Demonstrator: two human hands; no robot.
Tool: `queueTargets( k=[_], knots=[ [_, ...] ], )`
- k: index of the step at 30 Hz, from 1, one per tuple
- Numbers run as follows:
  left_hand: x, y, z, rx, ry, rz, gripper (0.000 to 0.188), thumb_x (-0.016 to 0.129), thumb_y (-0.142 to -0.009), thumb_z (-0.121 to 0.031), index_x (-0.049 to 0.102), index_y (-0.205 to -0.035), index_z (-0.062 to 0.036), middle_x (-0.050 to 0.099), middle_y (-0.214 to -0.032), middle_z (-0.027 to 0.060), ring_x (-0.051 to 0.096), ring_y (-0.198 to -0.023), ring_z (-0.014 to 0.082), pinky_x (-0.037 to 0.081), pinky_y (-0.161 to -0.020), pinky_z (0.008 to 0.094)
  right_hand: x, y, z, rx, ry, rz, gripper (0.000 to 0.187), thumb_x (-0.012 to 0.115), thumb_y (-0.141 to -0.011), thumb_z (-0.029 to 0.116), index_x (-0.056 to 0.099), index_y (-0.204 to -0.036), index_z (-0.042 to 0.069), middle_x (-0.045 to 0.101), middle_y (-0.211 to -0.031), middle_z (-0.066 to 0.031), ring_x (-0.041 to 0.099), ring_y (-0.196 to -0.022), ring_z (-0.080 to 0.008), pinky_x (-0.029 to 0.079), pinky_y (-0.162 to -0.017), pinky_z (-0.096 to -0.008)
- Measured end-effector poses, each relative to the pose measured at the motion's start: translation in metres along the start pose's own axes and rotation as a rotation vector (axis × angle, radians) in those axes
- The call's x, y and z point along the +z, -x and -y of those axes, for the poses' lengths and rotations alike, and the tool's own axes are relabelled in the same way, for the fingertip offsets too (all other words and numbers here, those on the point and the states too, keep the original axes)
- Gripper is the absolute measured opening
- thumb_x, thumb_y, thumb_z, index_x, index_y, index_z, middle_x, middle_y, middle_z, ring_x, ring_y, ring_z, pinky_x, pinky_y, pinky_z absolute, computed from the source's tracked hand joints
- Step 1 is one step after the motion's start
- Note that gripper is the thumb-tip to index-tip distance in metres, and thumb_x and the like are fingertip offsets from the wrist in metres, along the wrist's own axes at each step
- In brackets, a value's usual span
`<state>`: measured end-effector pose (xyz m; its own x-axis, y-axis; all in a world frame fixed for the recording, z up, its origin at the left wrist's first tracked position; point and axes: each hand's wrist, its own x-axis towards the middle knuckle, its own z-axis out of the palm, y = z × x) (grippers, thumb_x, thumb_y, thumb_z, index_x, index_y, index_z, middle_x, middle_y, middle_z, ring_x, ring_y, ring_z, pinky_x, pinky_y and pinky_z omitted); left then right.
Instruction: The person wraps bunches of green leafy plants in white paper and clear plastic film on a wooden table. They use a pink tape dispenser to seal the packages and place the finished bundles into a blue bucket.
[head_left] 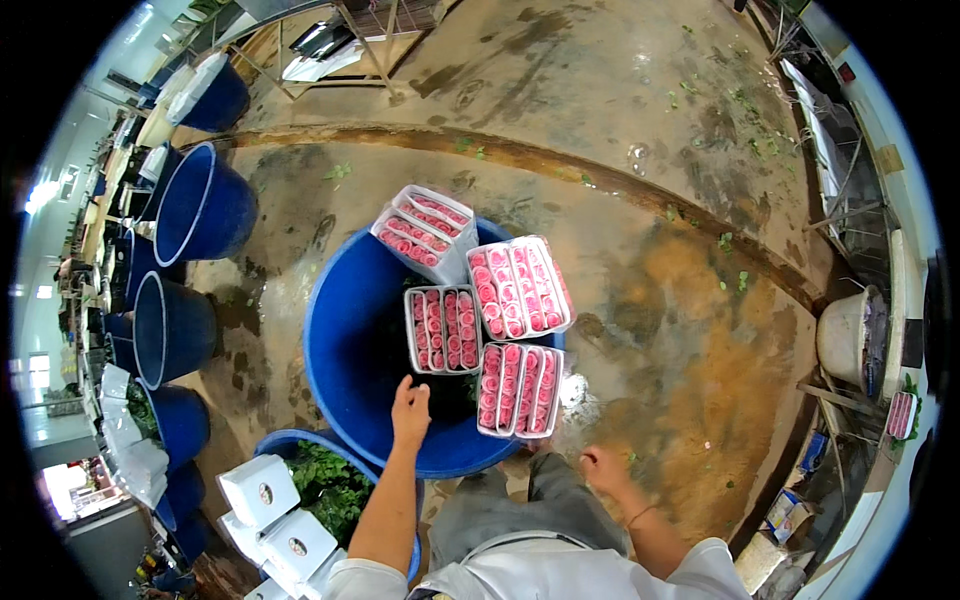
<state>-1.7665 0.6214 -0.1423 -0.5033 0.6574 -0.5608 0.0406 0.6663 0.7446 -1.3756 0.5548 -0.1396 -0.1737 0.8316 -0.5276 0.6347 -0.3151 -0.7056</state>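
Four wrapped bundles of pink roses stand in or lean on a large blue tub (335, 400). The back bundle (428, 232) is tilted, the middle bundle (443, 330) sits lower inside, and the right bundle (518, 288) and the front bundle (520, 390) rest by the right rim. White wrapping divides the blooms into rows. My left hand (410, 412) hovers over the tub just below the middle bundle, fingers partly apart with nothing visible in them. Away from the tub, right of my legs, my right hand (604, 468) has its fingers curled in and appears to hold nothing.
At lower left, another blue tub (290, 440) contains green foliage (325, 490) and white-wrapped bundles (280, 530). More blue tubs (205, 205) line the left side. A raised floor strip (540, 155) crosses behind. Along the right stand wooden frames and a pale tub (848, 340).
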Motion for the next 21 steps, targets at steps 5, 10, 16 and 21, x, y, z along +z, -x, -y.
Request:
queueTargets(
  k=[5,10,16,21],
  knots=[
    [-0.018,0.063,0.096,-0.129,-0.319,0.139,0.027,0.062,-0.084,-0.024,0.068,-0.101,-0.0048,0.068,-0.086,0.0153,0.065,-0.075,0.0263,0.053,-0.065,0.0355,-0.009,0.01,-0.072,0.118,0.12,0.012,0.019,0.055,-0.085,0.017,0.066,-0.087,0.0,0.067,-0.076,-0.0181,0.065,-0.065,-0.0295,0.051,-0.061,-0.0367],
    [-0.005,0.116,0.091,0.098,-0.645,0.406,0.032,0.06,-0.08,-0.03,0.069,-0.099,-0.006,0.067,-0.099,0.02,0.063,-0.094,0.0375,0.05,-0.084,0.0431,-0.028,0.035,-0.119,0.549,-0.23,0.011,0.018,0.049,-0.088,0.008,0.062,-0.08,-0.002,0.061,-0.061,-0.0134,0.058,-0.043,-0.0201,0.044,-0.037,-0.0329],
    [0.014,0.108,0.07,0.437,-0.536,0.47,0.031,0.059,-0.08,-0.029,0.069,-0.097,-0.006,0.067,-0.099,0.0196,0.063,-0.093,0.0373,0.051,-0.082,0.044,-0.07,0.06,-0.053,0.407,-0.282,-0.221,0.02,0.05,-0.091,0.011,0.061,-0.081,-0.003,0.06,-0.062,-0.0126,0.056,-0.045,-0.0187,0.043,-0.038,-0.0306],
    [0.005,0.081,0.073,0.411,-0.278,0.408,0.026,0.062,-0.079,-0.028,0.069,-0.092,-0.006,0.068,-0.095,0.0173,0.064,-0.091,0.0349,0.052,-0.079,0.0408,-0.059,0.123,0.003,0.366,-0.328,-0.267,0.024,0.055,-0.091,0.016,0.062,-0.101,-0.005,0.065,-0.076,-0.0119,0.06,-0.056,-0.0171,0.046,-0.046,-0.0275]
  ],
)
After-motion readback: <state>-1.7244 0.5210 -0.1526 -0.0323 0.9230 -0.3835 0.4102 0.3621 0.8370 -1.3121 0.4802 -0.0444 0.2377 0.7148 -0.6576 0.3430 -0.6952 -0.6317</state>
